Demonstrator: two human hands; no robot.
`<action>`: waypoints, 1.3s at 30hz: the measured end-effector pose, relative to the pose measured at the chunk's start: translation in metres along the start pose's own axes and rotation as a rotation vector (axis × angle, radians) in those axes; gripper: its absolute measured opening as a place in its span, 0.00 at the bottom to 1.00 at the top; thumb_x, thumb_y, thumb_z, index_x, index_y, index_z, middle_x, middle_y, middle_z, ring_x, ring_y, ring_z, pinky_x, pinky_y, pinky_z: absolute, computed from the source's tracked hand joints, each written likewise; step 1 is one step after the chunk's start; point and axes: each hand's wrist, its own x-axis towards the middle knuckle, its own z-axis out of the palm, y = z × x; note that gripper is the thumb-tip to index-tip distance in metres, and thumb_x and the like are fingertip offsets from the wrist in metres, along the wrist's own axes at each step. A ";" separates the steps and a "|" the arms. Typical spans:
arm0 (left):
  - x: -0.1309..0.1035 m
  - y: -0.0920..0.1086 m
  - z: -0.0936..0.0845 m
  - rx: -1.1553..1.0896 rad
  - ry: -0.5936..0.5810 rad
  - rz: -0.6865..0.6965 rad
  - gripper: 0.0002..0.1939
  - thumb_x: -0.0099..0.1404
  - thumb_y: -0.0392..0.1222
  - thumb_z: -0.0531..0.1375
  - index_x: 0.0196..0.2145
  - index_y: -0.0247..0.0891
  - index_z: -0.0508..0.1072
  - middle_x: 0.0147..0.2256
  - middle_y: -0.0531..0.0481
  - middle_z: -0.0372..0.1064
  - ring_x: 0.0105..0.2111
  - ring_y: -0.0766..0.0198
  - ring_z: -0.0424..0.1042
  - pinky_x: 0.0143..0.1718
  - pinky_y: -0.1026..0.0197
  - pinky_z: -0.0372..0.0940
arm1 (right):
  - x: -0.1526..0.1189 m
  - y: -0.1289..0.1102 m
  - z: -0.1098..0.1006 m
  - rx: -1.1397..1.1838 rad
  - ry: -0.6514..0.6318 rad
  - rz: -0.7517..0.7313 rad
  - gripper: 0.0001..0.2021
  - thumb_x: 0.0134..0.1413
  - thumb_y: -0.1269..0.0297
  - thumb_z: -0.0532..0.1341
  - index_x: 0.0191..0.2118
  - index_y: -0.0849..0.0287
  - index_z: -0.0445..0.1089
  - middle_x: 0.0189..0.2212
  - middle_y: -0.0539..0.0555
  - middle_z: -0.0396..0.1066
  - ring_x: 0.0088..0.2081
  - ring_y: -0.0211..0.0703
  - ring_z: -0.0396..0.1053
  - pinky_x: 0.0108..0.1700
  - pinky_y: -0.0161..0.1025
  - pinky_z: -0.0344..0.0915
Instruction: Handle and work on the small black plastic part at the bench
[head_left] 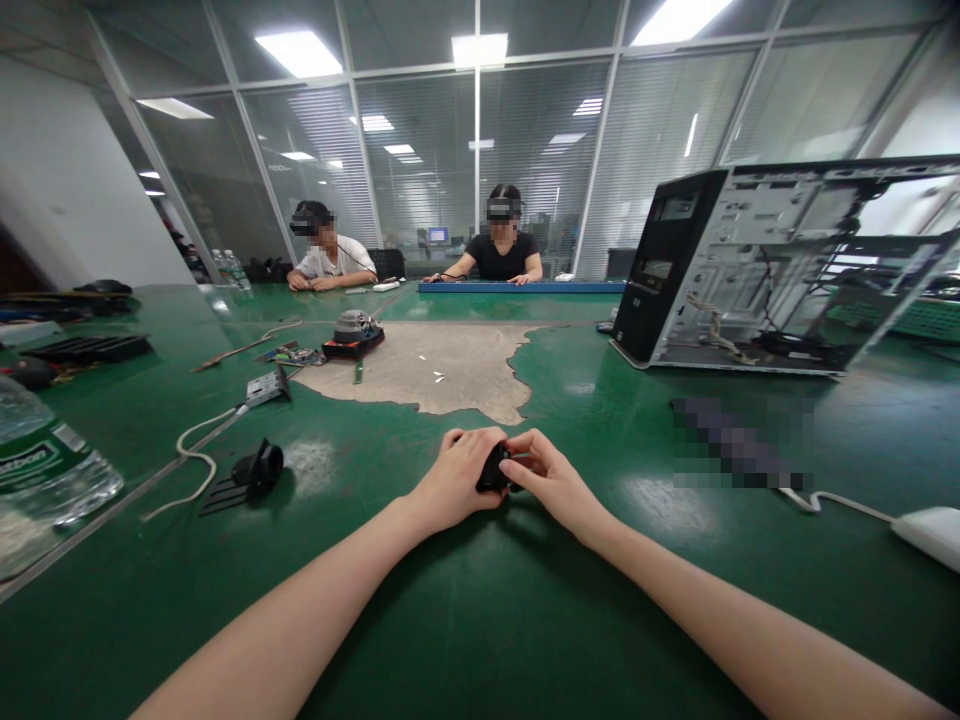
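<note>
A small black part, mostly covered by fingers, sits between my two hands just above the green table; its kind cannot be made out. My left hand is wrapped over it from the left and holds it. From the right, my right hand has its thumb and fingers closed at the part's right side. The fingertips there are partly hidden. To the left lies a black plastic piece with a round end and several prongs.
An open computer case stands at right. Bare worn surface holds a heatsink fan. A water bottle is at left, a white cable nearby. A blurred phone-like object lies right. Two people sit across.
</note>
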 end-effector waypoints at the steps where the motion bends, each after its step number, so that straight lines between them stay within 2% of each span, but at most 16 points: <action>1: 0.000 0.000 0.000 0.001 -0.001 0.000 0.27 0.49 0.38 0.59 0.46 0.42 0.54 0.44 0.49 0.62 0.46 0.58 0.60 0.48 0.54 0.48 | 0.001 0.001 0.000 -0.006 0.006 0.014 0.13 0.44 0.59 0.60 0.34 0.57 0.59 0.33 0.50 0.64 0.35 0.38 0.65 0.37 0.39 0.65; 4: 0.000 -0.002 0.002 0.009 -0.006 -0.004 0.27 0.48 0.38 0.59 0.46 0.42 0.54 0.45 0.49 0.61 0.46 0.58 0.60 0.48 0.54 0.47 | 0.001 0.001 -0.001 -0.026 -0.010 0.038 0.14 0.44 0.59 0.60 0.36 0.58 0.59 0.34 0.52 0.64 0.37 0.39 0.65 0.39 0.40 0.64; 8: 0.000 -0.002 0.002 0.010 -0.021 -0.007 0.27 0.48 0.36 0.58 0.46 0.42 0.54 0.45 0.49 0.61 0.46 0.58 0.60 0.48 0.53 0.47 | -0.003 -0.003 -0.002 -0.018 -0.070 -0.021 0.13 0.42 0.62 0.62 0.34 0.57 0.59 0.35 0.50 0.64 0.39 0.39 0.65 0.40 0.39 0.64; 14: 0.000 -0.001 0.002 0.006 -0.006 -0.008 0.27 0.49 0.38 0.58 0.46 0.42 0.54 0.44 0.49 0.61 0.45 0.58 0.61 0.48 0.53 0.48 | -0.002 0.000 -0.001 0.001 -0.003 -0.017 0.10 0.45 0.60 0.59 0.32 0.57 0.59 0.31 0.48 0.64 0.34 0.36 0.65 0.36 0.37 0.65; 20: 0.000 -0.002 0.003 0.005 -0.010 -0.010 0.26 0.49 0.38 0.59 0.46 0.42 0.54 0.44 0.49 0.61 0.45 0.58 0.60 0.48 0.54 0.48 | 0.000 0.000 -0.002 -0.032 -0.015 0.038 0.13 0.44 0.61 0.60 0.36 0.58 0.59 0.36 0.52 0.64 0.36 0.39 0.66 0.38 0.40 0.66; 24: 0.001 -0.002 0.002 -0.004 -0.023 -0.008 0.27 0.48 0.36 0.58 0.46 0.42 0.54 0.45 0.49 0.61 0.45 0.58 0.60 0.48 0.54 0.47 | -0.004 -0.004 -0.002 -0.027 -0.063 -0.051 0.12 0.42 0.64 0.61 0.34 0.57 0.59 0.35 0.50 0.63 0.39 0.39 0.65 0.40 0.39 0.65; 27: 0.001 -0.002 0.001 -0.005 -0.019 0.000 0.28 0.49 0.36 0.58 0.47 0.42 0.53 0.46 0.48 0.60 0.46 0.58 0.60 0.48 0.54 0.47 | -0.005 -0.004 0.000 -0.027 -0.017 -0.090 0.10 0.43 0.63 0.61 0.32 0.56 0.59 0.34 0.49 0.62 0.39 0.39 0.65 0.39 0.38 0.65; 32: 0.001 -0.002 0.003 0.000 -0.012 0.002 0.27 0.49 0.38 0.59 0.46 0.42 0.54 0.45 0.49 0.61 0.46 0.58 0.60 0.48 0.54 0.48 | 0.000 0.001 0.000 -0.036 0.024 -0.026 0.11 0.44 0.61 0.60 0.34 0.57 0.58 0.34 0.50 0.63 0.38 0.39 0.65 0.37 0.39 0.66; 36: 0.001 -0.003 0.004 0.007 -0.011 -0.003 0.27 0.49 0.38 0.58 0.46 0.41 0.54 0.45 0.49 0.61 0.46 0.58 0.60 0.48 0.54 0.48 | -0.001 0.001 -0.002 -0.075 -0.029 -0.005 0.11 0.46 0.62 0.59 0.36 0.58 0.59 0.36 0.52 0.64 0.38 0.39 0.65 0.40 0.40 0.65; 39: 0.001 -0.004 0.004 -0.003 -0.014 0.001 0.28 0.48 0.36 0.58 0.47 0.42 0.54 0.45 0.49 0.61 0.45 0.58 0.60 0.48 0.54 0.47 | -0.005 -0.002 -0.002 -0.094 -0.066 -0.083 0.11 0.45 0.63 0.60 0.35 0.57 0.59 0.35 0.50 0.63 0.39 0.38 0.65 0.41 0.39 0.65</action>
